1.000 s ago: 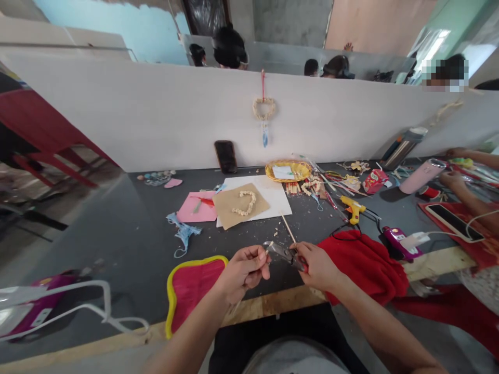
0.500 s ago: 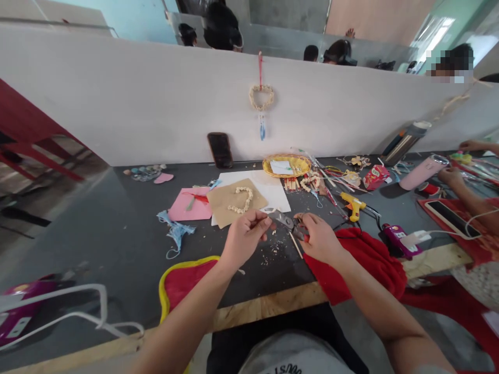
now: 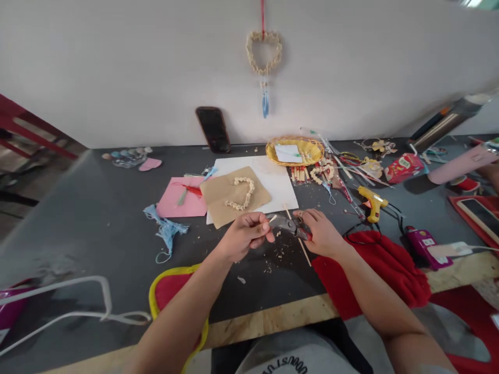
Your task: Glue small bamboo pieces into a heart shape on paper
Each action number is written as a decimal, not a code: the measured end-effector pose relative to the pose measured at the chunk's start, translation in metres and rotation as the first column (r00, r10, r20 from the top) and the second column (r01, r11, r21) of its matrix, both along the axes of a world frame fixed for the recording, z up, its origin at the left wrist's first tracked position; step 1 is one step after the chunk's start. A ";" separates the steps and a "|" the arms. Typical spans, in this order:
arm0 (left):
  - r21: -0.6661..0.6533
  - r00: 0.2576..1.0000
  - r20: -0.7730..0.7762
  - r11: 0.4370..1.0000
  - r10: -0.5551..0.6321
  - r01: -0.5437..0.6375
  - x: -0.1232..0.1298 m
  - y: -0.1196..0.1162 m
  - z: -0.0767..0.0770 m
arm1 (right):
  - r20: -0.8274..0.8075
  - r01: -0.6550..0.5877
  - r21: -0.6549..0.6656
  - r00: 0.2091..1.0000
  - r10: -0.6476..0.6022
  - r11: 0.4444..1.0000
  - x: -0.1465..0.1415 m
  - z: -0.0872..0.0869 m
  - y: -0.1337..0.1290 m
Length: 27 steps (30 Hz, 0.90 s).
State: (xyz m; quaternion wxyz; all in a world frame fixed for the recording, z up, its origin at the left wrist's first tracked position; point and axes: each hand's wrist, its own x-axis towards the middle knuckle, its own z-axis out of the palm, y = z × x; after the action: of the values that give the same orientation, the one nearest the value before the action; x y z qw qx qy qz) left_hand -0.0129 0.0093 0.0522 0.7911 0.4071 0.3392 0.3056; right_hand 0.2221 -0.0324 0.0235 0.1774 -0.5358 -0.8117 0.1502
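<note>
Between the thumb and fingers of my left hand (image 3: 248, 235) is a short, pale wooden stick (image 3: 273, 218). My right hand (image 3: 320, 235) is closed round the handles of a pair of pliers (image 3: 287, 225), whose jaws point left toward the stick. Another thin stick (image 3: 304, 252) lies on the table just below the pliers, partly hidden by them. Small pale crumbs (image 3: 279, 254) are scattered under both hands. Beyond my left hand, a partial heart outline of small pale pieces (image 3: 249, 193) rests on brown paper (image 3: 215, 198).
A yellow glue gun (image 3: 373, 203) and red cloth (image 3: 374, 267) lie to the right, near a purple power strip (image 3: 423, 246). A yellow basket (image 3: 273, 158) stands at the back. Blue tassels (image 3: 166, 228) lie left. A phone (image 3: 213, 130) leans on the wall below a hanging heart (image 3: 249, 57).
The view has tilted down, so the wall top and people beyond it are out of sight. The stick's end shows more clearly, and the plier jaws sit slightly apart from my left fingers.
</note>
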 end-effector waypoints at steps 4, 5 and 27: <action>-0.105 0.997 0.062 0.993 -0.047 0.054 0.000 0.001 -0.009 | -0.016 -0.025 -0.032 1.000 0.025 0.999 0.001 -0.004 -0.003; -0.119 0.996 0.070 0.991 -0.051 0.059 0.000 0.001 -0.011 | -0.014 -0.025 -0.043 1.000 0.024 0.999 0.002 -0.004 -0.004; -0.020 0.984 0.165 0.997 -0.074 0.078 0.012 0.024 -0.026 | -0.048 0.123 0.030 0.991 -0.121 0.992 0.000 -0.012 -0.009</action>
State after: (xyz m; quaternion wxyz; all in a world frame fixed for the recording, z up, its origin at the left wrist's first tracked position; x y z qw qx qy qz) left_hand -0.0012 0.0332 0.0267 0.8327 0.3827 0.2613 0.3030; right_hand 0.2224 -0.0416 0.0116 0.2138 -0.5777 -0.7755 0.1382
